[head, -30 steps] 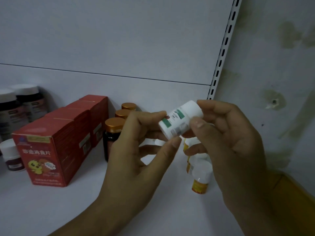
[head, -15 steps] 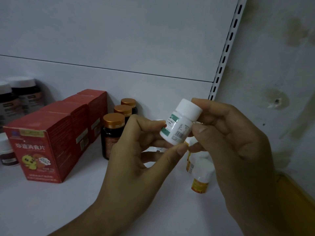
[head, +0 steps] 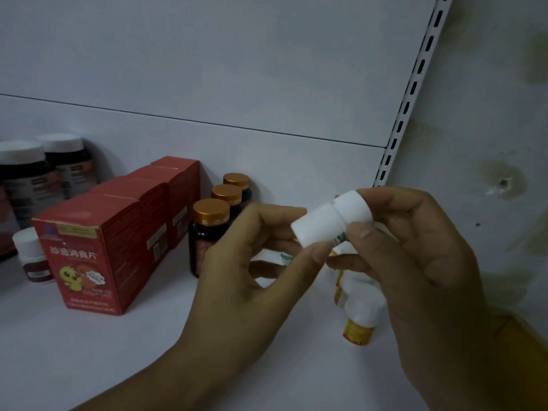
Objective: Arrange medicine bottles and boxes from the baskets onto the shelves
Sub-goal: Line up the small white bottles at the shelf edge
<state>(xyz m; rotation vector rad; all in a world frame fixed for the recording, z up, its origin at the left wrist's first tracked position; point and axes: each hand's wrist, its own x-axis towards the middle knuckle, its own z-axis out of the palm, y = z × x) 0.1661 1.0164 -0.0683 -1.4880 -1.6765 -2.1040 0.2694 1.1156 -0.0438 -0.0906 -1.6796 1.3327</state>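
Observation:
A small white medicine bottle (head: 324,222) with a white cap hangs tilted above the white shelf (head: 103,345), its bottom turned toward me. My left hand (head: 243,271) pinches its lower end with thumb and fingers. My right hand (head: 415,262) holds the cap end, thumb pressed on the green-marked label. Below my hands stand white bottles with yellow-orange labels (head: 360,318), partly hidden by my right hand.
A row of red boxes (head: 98,250) runs back to the wall, with three dark bottles with gold caps (head: 207,232) beside them. Dark white-capped jars (head: 26,179) and a small white-capped bottle (head: 31,256) stand at the left. A slotted upright (head: 415,93) bounds the right. A yellow edge (head: 527,342) shows lower right.
The bottle has been turned between my hands, so its label now faces away and its plain bottom points toward me. The view shifted slightly.

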